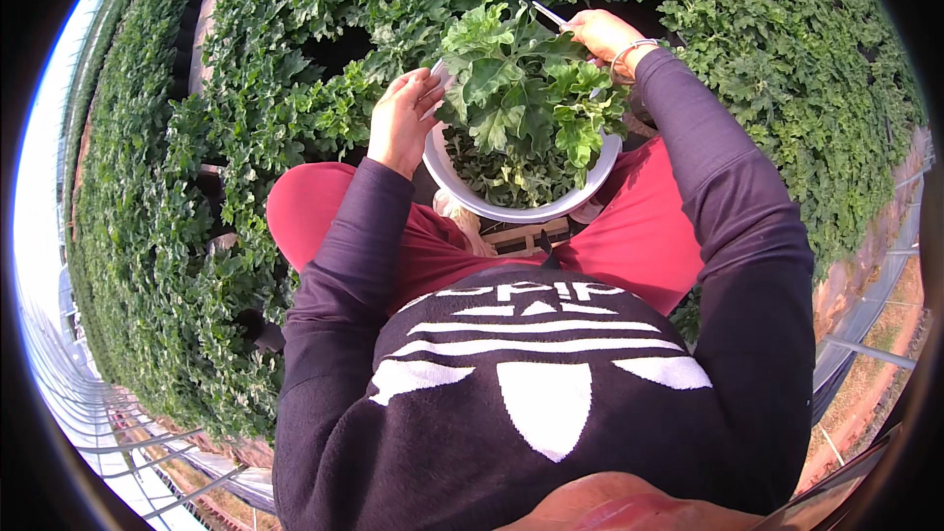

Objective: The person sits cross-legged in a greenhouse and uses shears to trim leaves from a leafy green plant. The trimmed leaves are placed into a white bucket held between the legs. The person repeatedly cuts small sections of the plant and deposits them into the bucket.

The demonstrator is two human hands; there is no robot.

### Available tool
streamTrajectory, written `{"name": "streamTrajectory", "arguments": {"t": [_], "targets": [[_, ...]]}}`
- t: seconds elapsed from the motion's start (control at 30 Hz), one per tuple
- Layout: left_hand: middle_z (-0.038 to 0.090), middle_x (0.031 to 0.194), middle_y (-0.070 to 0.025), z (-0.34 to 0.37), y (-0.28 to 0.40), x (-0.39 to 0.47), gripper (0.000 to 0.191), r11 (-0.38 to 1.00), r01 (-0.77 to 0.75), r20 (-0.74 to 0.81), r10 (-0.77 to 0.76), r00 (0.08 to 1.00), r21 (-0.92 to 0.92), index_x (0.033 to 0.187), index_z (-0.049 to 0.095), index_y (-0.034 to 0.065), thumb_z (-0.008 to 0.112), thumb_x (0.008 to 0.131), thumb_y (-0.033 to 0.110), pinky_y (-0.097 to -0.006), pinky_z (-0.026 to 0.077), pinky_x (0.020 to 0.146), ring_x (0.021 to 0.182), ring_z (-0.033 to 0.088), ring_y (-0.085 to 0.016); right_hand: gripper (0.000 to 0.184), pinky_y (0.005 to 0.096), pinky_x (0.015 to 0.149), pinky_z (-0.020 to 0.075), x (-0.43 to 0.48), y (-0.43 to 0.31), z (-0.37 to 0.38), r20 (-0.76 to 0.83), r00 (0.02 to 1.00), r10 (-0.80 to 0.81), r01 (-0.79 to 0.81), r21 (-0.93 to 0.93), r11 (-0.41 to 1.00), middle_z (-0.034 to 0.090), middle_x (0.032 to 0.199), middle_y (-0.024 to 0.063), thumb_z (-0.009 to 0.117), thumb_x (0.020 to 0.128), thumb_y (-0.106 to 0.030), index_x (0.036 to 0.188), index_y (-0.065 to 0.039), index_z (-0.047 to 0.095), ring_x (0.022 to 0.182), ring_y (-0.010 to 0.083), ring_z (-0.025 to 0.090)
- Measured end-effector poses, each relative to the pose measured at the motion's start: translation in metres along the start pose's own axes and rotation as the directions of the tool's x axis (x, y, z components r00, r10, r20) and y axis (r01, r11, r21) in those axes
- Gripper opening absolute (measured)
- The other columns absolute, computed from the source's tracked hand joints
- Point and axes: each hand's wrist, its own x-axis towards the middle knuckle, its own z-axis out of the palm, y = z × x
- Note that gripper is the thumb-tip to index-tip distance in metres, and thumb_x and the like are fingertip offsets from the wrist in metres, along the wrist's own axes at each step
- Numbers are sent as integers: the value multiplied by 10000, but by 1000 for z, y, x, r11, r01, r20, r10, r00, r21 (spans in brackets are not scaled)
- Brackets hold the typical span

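Note:
A white bucket (472, 203) stands between my knees, with cut leafy shoots (516, 181) lying inside it. Larger green lobed leaves (501, 85) rise above its far side, between my two hands. My left hand (404, 118) is at the left of the bucket, fingers curled close to a thin pale edge by the leaves. Whether it grips that edge or a stem, I cannot tell. In my right hand (605, 37), beyond the right side of the leaves, is a slim metal tool (549, 15) whose tip points up and left. Leaves hide part of its fingers.
Dense rows of leafy plants (774, 88) surround me ahead and on both sides. Dark gaps (339, 51) show between some plants. A slatted wooden piece (527, 236) lies below the bucket near my feet. Metal frame bars (870, 352) run along the right edge.

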Motion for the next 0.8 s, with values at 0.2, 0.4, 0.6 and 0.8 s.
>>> {"name": "streamTrajectory", "arguments": {"t": [0.2, 0.4, 0.6, 0.8], "targets": [[695, 1043, -45, 12, 31, 71, 251, 921, 73, 151, -140, 979, 382, 1193, 630, 69, 455, 1013, 52, -315, 599, 765, 846, 681, -154, 210, 343, 646, 470, -19, 23, -5, 66, 996, 56, -55, -18, 998, 682, 900, 36, 597, 990, -180, 1098, -28, 695, 773, 153, 590], [720, 1020, -13, 32, 21, 86, 255, 874, -21, 286, -137, 948, 486, 1238, 671, 69, 571, 1024, 165, -281, 540, 694, 814, 644, -97, 224, 275, 666, 447, -40, 34, -16, 79, 997, -18, 20, -19, 1000, 668, 873, -20, 620, 1019, -247, 1026, -40, 706, 749, 90, 546], [721, 1062, -11, 40, 29, 91, 248, 839, -106, 411, -149, 899, 534, 1214, 691, 42, 618, 1008, 159, -271, 534, 773, 885, 646, -90, 198, 191, 503, 432, -52, 21, -37, 50, 999, 7, -20, 278, 960, 700, 901, 7, 592, 1047, -244, 1127, -67, 631, 662, 52, 613], [726, 1149, -47, 51, 21, 74, 298, 789, -272, 514, -64, 855, 551, 1233, 681, -4, 696, 954, 100, -285, 515, 912, 986, 638, -108, 257, 178, 538, 447, -57, 7, -54, -54, 991, -125, 135, 300, 944, 712, 928, 8, 578, 1060, -273, 1185, -54, 628, 699, 49, 642]]}}
